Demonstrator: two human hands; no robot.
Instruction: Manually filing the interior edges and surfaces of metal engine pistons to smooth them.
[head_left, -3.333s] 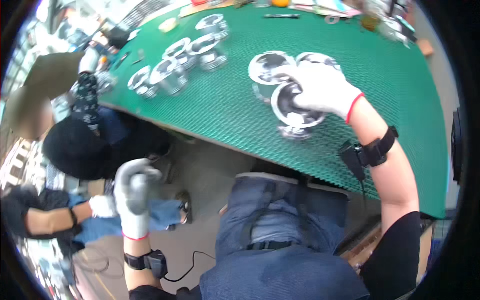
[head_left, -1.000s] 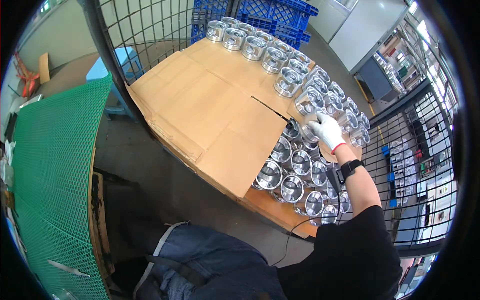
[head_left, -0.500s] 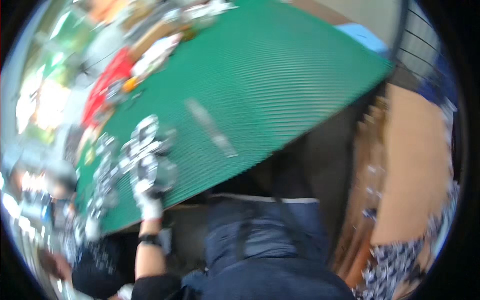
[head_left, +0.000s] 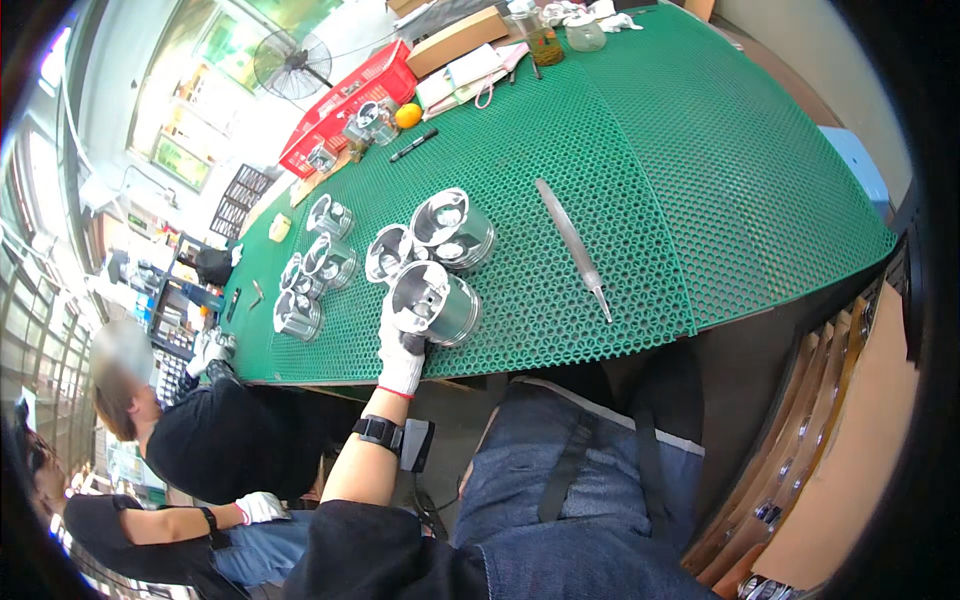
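My left hand [head_left: 400, 362], in a white glove, is closed round the near side of a silver metal piston [head_left: 440, 308] at the table's front edge. The open skirt of this piston faces up and left. Two more pistons, one larger-looking [head_left: 455, 230] and one partly hidden [head_left: 388, 252], stand close behind it. To the left is another group of several pistons [head_left: 332, 262]. On the right lies a long grey tool [head_left: 568, 238] with a narrow metal tip, apart from my hand. My right hand does not show.
A green perforated mat [head_left: 600, 130] covers the table. At the back are a red crate [head_left: 350, 95], an orange fruit [head_left: 408, 116], a black marker [head_left: 414, 145] and a jar [head_left: 546, 48]. A cardboard box [head_left: 850, 440] stands lower right. Two people work at left, one in black [head_left: 240, 440].
The view has turned, so the table and pistons appear further right, and the blur is gone. My left hand stays at the same group of pistons.
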